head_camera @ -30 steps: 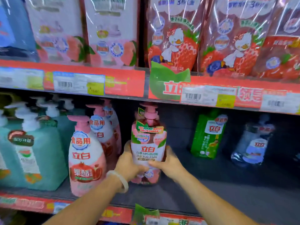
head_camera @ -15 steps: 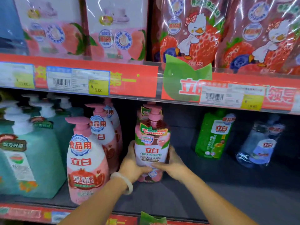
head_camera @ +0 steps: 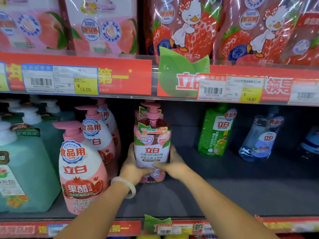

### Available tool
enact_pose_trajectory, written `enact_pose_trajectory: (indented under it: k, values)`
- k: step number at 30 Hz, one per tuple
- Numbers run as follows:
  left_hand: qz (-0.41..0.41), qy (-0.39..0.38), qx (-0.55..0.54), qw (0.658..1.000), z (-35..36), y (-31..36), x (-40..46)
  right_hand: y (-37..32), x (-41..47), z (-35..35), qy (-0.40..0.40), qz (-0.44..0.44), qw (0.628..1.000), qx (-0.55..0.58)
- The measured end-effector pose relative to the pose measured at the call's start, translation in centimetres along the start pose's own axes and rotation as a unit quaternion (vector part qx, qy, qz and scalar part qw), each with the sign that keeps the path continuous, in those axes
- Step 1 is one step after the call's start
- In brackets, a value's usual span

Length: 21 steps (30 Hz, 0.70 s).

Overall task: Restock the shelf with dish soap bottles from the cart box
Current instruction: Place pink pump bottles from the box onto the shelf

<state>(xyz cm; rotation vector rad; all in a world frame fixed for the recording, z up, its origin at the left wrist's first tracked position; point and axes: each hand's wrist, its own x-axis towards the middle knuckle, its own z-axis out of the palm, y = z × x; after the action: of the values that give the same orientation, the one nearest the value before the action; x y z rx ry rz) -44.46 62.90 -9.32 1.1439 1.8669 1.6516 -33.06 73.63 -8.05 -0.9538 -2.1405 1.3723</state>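
Observation:
A pink pump bottle of dish soap (head_camera: 151, 145) with a white and green label stands upright on the dark shelf board (head_camera: 241, 192), deep in the middle bay. My left hand (head_camera: 132, 167), a pale bangle on its wrist, grips its lower left side. My right hand (head_camera: 172, 165) grips its lower right side, fingers across the label's bottom edge. Another pink pump top (head_camera: 146, 105) shows just behind it. The cart box is out of view.
Pink-and-white pump bottles (head_camera: 81, 168) stand in a row left of my hands, with teal jugs (head_camera: 24, 171) further left. A green bottle (head_camera: 215, 130) and a clear blue bottle (head_camera: 259, 137) stand at the back right. Bagged refills (head_camera: 186, 26) fill the shelf above.
Both hands have pushed the pink bottle deeper into the shelf and set it lower. The camera has moved closer and tilted up a little.

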Motion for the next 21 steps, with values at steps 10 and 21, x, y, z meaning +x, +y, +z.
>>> enact_pose_trajectory:
  k: [10, 21]
  values:
    - [-0.080, 0.153, 0.108, 0.979, 2.4, 0.9, -4.1, 1.4, -3.7, 0.5, 0.028, 0.002, 0.993, -0.118]
    - [0.099, -0.136, 0.447, 0.879, 14.1, 6.2, -14.9, 5.1, -20.2, -9.7, 0.008, 0.043, 0.942, -0.332]
